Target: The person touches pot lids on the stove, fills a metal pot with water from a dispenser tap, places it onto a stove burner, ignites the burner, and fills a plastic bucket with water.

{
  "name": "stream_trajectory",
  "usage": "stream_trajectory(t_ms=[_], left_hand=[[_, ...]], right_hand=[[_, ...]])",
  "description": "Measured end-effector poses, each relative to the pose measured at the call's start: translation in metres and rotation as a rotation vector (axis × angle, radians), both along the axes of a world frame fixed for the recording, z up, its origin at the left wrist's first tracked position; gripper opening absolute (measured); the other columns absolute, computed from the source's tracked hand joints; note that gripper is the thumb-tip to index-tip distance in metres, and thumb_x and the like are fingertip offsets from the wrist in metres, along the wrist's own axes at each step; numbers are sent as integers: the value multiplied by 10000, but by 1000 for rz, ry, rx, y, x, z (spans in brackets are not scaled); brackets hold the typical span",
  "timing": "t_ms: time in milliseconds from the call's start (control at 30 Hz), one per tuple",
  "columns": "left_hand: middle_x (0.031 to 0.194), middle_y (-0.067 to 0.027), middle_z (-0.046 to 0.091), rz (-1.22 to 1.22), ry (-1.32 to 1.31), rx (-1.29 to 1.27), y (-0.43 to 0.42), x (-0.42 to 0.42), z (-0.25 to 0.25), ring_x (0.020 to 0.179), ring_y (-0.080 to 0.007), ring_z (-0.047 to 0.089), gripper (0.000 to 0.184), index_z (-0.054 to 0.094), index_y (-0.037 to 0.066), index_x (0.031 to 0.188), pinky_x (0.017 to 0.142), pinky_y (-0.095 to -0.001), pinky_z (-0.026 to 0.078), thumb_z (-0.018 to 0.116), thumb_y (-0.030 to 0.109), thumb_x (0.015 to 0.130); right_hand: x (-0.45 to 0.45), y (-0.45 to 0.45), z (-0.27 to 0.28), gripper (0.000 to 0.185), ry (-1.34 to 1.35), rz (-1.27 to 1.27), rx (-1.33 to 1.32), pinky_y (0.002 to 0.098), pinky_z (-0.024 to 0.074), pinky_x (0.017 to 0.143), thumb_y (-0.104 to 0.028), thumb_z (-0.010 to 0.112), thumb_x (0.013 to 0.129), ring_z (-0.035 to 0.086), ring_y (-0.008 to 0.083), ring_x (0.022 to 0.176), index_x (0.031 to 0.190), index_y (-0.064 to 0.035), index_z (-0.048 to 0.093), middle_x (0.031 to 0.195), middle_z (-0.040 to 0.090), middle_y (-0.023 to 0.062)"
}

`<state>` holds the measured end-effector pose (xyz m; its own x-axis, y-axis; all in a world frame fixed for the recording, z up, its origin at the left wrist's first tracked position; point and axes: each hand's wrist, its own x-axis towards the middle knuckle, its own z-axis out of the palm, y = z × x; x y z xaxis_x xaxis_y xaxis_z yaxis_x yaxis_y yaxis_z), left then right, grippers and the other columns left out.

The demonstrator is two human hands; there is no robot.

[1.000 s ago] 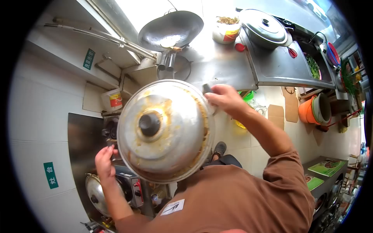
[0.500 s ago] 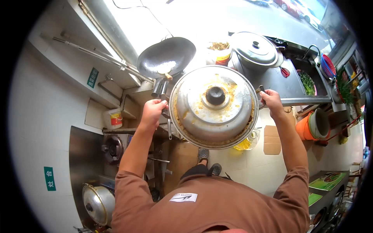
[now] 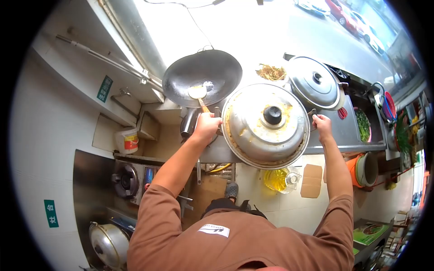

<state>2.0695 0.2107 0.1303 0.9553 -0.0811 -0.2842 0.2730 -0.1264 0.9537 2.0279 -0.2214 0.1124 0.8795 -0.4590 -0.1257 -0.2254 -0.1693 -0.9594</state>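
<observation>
The left hand (image 3: pixel 207 126) and right hand (image 3: pixel 323 126) each close on a side handle of one stained lidded pot (image 3: pixel 264 133), right of the single wok (image 3: pixel 194 72). Two more lidded pots show: a grey pot (image 3: pixel 312 86) farther right of the wok, a dented pot (image 3: pixel 110 244) nearer the body. One ladle (image 3: pixel 197 93) lies in the wok; the stained pot hides some counter (image 3: pixel 217 153).

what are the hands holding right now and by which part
A lidded metal pot, by its two side handles: the left hand grips one, the right hand the other.
</observation>
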Motion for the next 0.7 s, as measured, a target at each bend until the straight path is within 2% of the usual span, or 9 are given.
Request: stream_trajectory(t_ms=[233, 267, 333, 367, 400, 433, 500, 567, 700], left_hand=[[633, -42, 530, 20, -61, -101, -6, -21, 20, 581, -104, 471, 110, 580, -36, 716, 503, -275, 382, 601, 72, 715], [632, -47, 527, 101, -168, 7, -4, -5, -38, 594, -119, 479, 143, 563, -57, 712, 509, -307, 387, 602, 80, 704], [700, -144, 601, 95, -217, 130, 3, -25, -17, 653, -190, 551, 243, 546, -74, 716, 594, -356, 417, 593, 164, 710], [733, -211, 594, 196, -267, 392, 3, -35, -15, 635, -252, 556, 267, 539, -63, 728, 610, -361, 423, 573, 201, 709], [764, -241, 572, 154, -211, 353, 9, -58, 9, 664, -331, 556, 259, 533, -45, 759, 646, -381, 442, 564, 207, 707], [794, -227, 585, 278, -383, 511, 1, -73, 9, 754, -361, 561, 277, 538, -46, 814, 710, -407, 449, 559, 214, 721], [833, -210, 589, 384, -629, 599, 2, -126, 12, 828, -367, 555, 268, 552, -29, 885, 748, -422, 443, 555, 201, 747], [847, -191, 592, 452, -721, 626, 12, -213, -14, 858, -346, 551, 240, 570, -3, 941, 757, -410, 440, 545, 164, 771], [835, -173, 599, 357, 12, 827, 33, -404, -84, 837, -337, 560, 245, 589, 29, 937, 764, -421, 444, 538, 226, 802]], right_hand=[[15, 0, 16, 144, 73, 158, -46, 191, 291, 458, -205, 601, 805, 419, 49, 500, 759, -70, 589, 585, 496, -36], [11, -2, 17, 169, 100, 205, -33, 179, 308, 457, -233, 598, 817, 442, 45, 514, 809, -64, 602, 603, 520, -34], [6, -10, 13, 243, 177, 175, -6, 165, 373, 527, -236, 562, 858, 512, 61, 625, 972, -25, 595, 772, 607, 20], [11, -44, -17, 297, -19, 254, 42, 195, 427, 635, -218, 533, 877, 547, 93, 738, 1064, 12, 557, 903, 611, 61], [7, -50, -7, 315, 107, 301, -81, 231, 425, 762, -193, 501, 891, 542, 122, 864, 1108, 34, 531, 993, 592, 73], [3, -76, -30, 322, -81, 224, -176, 250, 399, 817, -193, 491, 893, 526, 132, 911, 1118, 35, 523, 1007, 587, 62], [-58, -16, 27, 321, -238, 160, -381, 275, 407, 842, -169, 462, 905, 532, 178, 936, 1121, 64, 507, 1013, 580, 120], [-123, 21, 28, 259, -637, 117, -465, 331, 445, 827, -99, 427, 918, 540, 220, 904, 1059, 98, 519, 995, 565, 158], [-209, 90, -23, 197, -632, 557, -617, 331, 457, 743, -28, 437, 892, 540, 217, 859, 1034, 35, 558, 951, 578, 131]])
